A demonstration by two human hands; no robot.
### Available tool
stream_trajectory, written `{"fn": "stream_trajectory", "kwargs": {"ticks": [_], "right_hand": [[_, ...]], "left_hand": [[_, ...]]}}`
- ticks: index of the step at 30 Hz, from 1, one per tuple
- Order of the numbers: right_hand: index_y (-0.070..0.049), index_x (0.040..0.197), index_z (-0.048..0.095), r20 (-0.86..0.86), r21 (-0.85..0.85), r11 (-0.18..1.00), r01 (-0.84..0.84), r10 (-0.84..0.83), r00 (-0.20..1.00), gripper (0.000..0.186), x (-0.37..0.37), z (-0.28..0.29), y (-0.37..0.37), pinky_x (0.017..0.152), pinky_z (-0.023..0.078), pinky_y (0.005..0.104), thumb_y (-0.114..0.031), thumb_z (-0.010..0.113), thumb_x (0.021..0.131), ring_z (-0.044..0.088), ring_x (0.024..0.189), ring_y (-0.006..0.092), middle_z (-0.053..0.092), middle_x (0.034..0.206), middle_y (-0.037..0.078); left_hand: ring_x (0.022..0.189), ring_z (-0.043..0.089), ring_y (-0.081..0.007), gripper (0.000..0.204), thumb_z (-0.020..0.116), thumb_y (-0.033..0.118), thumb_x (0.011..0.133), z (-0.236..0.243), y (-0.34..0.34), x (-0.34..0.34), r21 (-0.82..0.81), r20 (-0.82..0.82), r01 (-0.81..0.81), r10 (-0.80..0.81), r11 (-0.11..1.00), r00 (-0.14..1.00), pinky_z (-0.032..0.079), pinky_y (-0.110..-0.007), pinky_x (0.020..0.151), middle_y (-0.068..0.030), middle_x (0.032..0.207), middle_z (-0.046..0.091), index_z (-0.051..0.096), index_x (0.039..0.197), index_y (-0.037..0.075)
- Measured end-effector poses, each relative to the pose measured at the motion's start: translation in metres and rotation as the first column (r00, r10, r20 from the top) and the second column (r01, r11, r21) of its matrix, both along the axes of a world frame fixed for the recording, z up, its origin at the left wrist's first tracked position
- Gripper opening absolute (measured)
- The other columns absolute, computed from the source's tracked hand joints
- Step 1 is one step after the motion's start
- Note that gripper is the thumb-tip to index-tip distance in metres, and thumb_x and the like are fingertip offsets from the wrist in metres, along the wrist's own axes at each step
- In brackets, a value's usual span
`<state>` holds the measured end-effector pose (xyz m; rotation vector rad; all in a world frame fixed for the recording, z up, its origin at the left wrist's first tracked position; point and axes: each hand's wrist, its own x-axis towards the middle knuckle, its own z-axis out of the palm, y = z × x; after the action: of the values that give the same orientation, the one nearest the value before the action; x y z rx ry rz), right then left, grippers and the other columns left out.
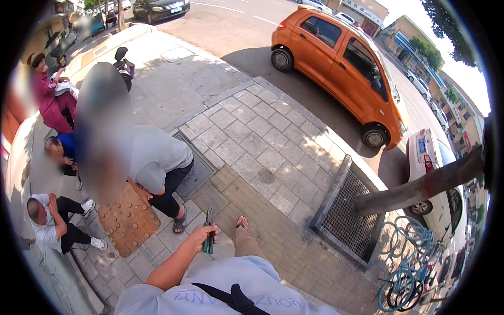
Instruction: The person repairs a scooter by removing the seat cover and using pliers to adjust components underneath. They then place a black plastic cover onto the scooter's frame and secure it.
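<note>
at far left, a seated person in a pale top (44,231) has one shoe near the left corner of a square brown board (123,251) and the other just beside its lower left edge; behind, two more people, one in blue and one in magenta, are partly seen. small round pieces are spread over the board, which lies on the pavement (273,142). at its upper right edge, a person in a grey shirt (163,149) bends forward, with a sandal (179,220) above the board's right corner.

right of that corner, my left hand (201,237) is closed around a pair of green-handled pliers (211,241), held up over the pavement with the tips pointing away from me. as to progress, the pliers are taken up and gripped; i see no piece of work set against them, and the tips are too small to tell whether anything lies between them. what has been finished with them, and what is left, cannot be read here. my right hand is out of view, so i cannot tell its state.

farther right come my sandalled foot (242,224), an orange car (336,68) beyond the pavement's upper right edge, a framed grate (344,210) with a trunk (420,184) leaning across, and blue bicycles (401,286) near the pavement's lower right edge.
</note>
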<state>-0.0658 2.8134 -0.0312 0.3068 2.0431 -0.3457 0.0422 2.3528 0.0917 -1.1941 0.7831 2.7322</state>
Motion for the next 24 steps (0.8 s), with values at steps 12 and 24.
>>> {"fn": "stream_trajectory", "kwargs": {"ticks": [12,24], "right_hand": [[0.0,0.088,0.065,-0.524,-0.216,0.823,-0.525,0.356,0.774,0.02,-0.584,0.053,-0.507,0.043,0.045,0.0396,-0.017,0.062,0.097,0.059,0.05,0.0226,0.06,0.066,0.011],[0.008,0.099,0.066,-0.002,-0.04,0.684,-0.728,0.729,0.685,0.022,-0.682,0.08,-0.842,0.046,0.052,0.0415,-0.014,0.062,0.097,0.065,0.056,0.0269,0.067,0.076,0.017]], "left_hand": [[0.067,0.058,-0.0152,0.014,0.064,0.024,0.101,0.031,-0.264,-0.237,0.287,0.028,-0.529,0.545,0.798,0.838,0.052,-0.036,0.063,0.0017,0.075,0.057,0.062,0.096,0.011],[0.063,0.054,-0.0164,0.015,0.064,0.025,0.097,0.035,-0.676,-0.449,0.346,0.001,-0.758,0.807,0.553,0.59,0.048,-0.036,0.061,0.0022,0.07,0.053,0.061,0.094,0.01]]}}
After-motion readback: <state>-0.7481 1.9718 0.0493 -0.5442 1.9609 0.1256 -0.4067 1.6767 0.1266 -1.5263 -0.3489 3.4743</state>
